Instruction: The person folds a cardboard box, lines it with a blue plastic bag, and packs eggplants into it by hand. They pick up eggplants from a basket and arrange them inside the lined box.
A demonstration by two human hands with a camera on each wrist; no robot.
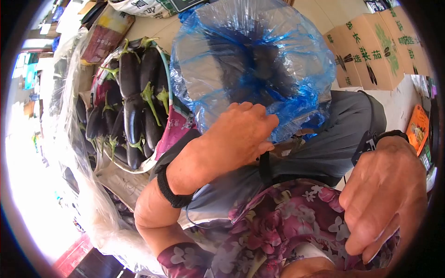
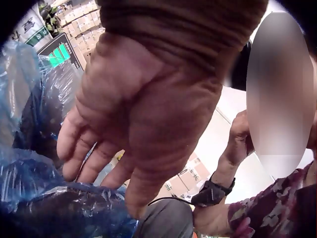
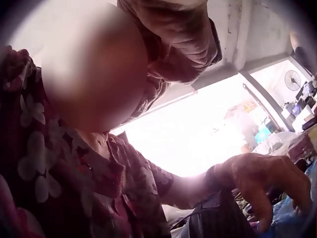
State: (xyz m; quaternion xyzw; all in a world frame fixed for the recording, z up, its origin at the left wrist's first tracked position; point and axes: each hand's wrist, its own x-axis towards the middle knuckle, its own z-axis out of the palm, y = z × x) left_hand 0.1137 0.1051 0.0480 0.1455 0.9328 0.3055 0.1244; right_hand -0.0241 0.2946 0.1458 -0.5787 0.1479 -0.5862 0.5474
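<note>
By the blue bag [image 1: 252, 69]; left hand [image 1: 236, 134]

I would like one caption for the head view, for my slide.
A left hand at the near edge of an open blue plastic bag, with dark eggplants piled alongside.

Eggplants [image 1: 133, 116] lie in a container [image 1: 180, 121] left of the plastic bag [image 1: 199, 78], which is before the person's lap [image 1: 310, 157]; beyond, to the bag's right, stands a carton [image 1: 366, 55].

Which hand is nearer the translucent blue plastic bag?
The bare left hand, at the translucent blue plastic bag; the bare right hand is farther off.
</note>
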